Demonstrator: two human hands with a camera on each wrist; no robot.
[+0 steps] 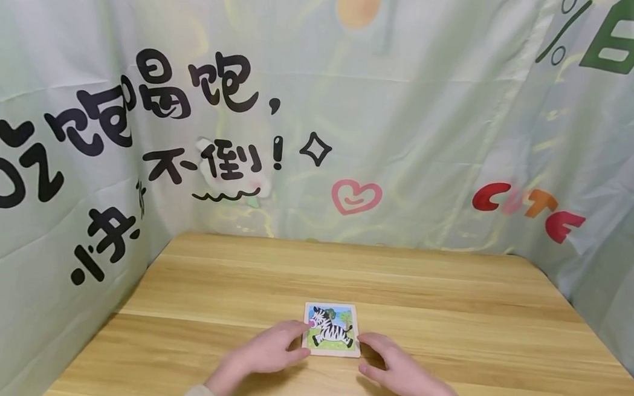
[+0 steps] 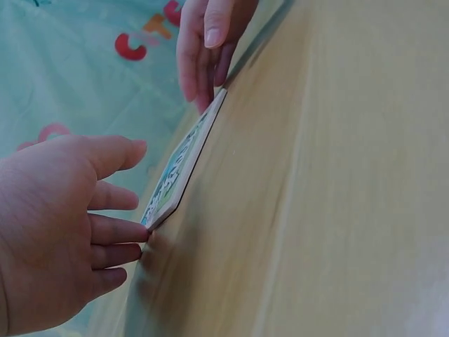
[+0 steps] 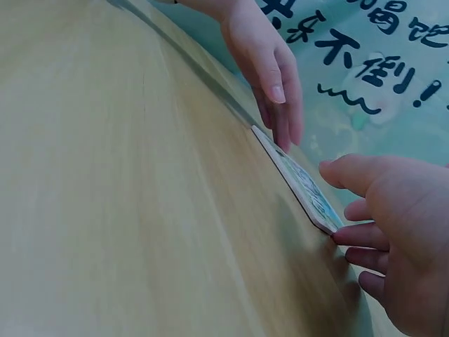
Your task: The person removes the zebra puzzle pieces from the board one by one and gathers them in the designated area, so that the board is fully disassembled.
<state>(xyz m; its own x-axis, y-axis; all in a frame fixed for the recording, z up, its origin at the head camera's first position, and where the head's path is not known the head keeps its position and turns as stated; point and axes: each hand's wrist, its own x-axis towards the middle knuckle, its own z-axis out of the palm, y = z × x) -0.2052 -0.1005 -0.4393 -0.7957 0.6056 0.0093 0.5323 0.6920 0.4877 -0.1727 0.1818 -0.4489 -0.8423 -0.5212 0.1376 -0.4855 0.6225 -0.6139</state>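
A square zebra picture puzzle (image 1: pixel 332 330) in a pale frame lies flat on the wooden table (image 1: pixel 426 289). My left hand (image 1: pixel 269 348) is at its left edge, fingers extended and relaxed, with the fingertips right at the frame. On the opposite side my right hand (image 1: pixel 398 365) has its fingertips at the right edge, thumb held apart. In the left wrist view, the puzzle (image 2: pixel 184 165) shows edge-on between both hands. The right wrist view has the puzzle's near corner at the fingertips of my right hand (image 3: pixel 403 232). Neither hand curls round it.
A pale green printed cloth (image 1: pixel 408 125) hangs behind the table and along both sides, bearing black characters, a pink heart (image 1: pixel 356 197) and coloured letters. The table's back edge meets the cloth. Bare wood surrounds the puzzle.
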